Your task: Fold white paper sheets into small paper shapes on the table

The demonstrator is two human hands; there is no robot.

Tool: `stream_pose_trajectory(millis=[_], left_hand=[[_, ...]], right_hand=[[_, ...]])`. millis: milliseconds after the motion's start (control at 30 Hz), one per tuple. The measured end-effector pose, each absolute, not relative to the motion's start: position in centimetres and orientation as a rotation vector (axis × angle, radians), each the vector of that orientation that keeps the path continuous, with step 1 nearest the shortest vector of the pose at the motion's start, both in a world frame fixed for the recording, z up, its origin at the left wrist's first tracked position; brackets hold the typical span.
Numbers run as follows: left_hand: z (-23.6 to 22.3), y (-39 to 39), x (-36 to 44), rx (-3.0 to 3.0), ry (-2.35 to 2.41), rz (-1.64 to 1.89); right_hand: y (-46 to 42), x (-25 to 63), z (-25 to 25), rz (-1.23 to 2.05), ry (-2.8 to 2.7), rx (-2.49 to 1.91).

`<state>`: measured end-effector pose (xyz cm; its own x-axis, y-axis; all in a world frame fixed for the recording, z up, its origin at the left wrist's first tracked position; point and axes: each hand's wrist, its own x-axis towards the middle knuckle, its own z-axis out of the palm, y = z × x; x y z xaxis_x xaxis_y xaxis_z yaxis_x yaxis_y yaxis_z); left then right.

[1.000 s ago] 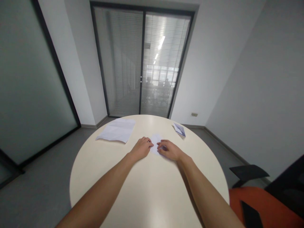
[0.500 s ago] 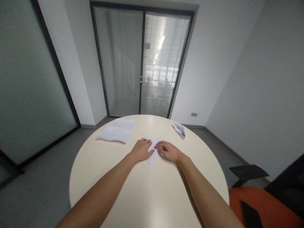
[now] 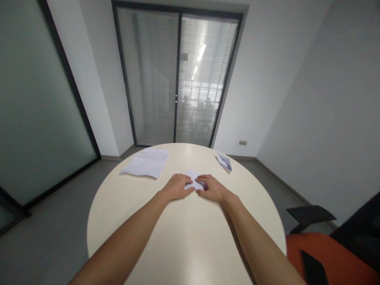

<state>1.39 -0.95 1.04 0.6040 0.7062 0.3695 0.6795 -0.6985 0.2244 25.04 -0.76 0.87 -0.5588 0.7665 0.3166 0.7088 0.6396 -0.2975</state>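
A small piece of folded white paper [image 3: 194, 178] lies on the round table between my two hands. My left hand [image 3: 179, 186] holds its left side, thumb along the near edge and fingers over the top. At its right side, my right hand [image 3: 210, 187] grips the paper with curled fingers and thumb. The thumbs almost meet at the near edge. Parts of the paper are hidden beneath the fingers, so its full outline and folds do not show.
A larger creased sheet of paper [image 3: 147, 162] rests at the table's far left. Toward the far right edge stands a folded paper piece [image 3: 224, 161]. The cream table [image 3: 190, 225] is round. An orange chair [image 3: 323, 253] with black armrests is at the right.
The paper's corner that pointed toward me no longer sticks out past the hands. My thumbs have come closer together at the near edge, and the paper looks smaller.
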Motion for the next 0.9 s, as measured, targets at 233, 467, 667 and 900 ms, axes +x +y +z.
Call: stream_pose_trajectory(millis=[233,467,667,900], left_hand=[[1.1,-1.3,1.2,2.748,1.130,0.660],[1.2,-1.3,1.2,2.724,1.124,0.649],[1.5,-1.3,1.4,2.668,1.168,0.626],[1.9,-1.4,1.6,2.651,1.313,0.600]], right_hand=[[-0.8,25.2,1.0,0.249,-2.410,-1.143],[-0.6,25.2,1.1,0.267,-2.424,-1.146],[-0.5,25.3,1.0,0.273,-2.408,-1.129],[-0.8,25.1,2.1,0.336,-2.406,-1.146]])
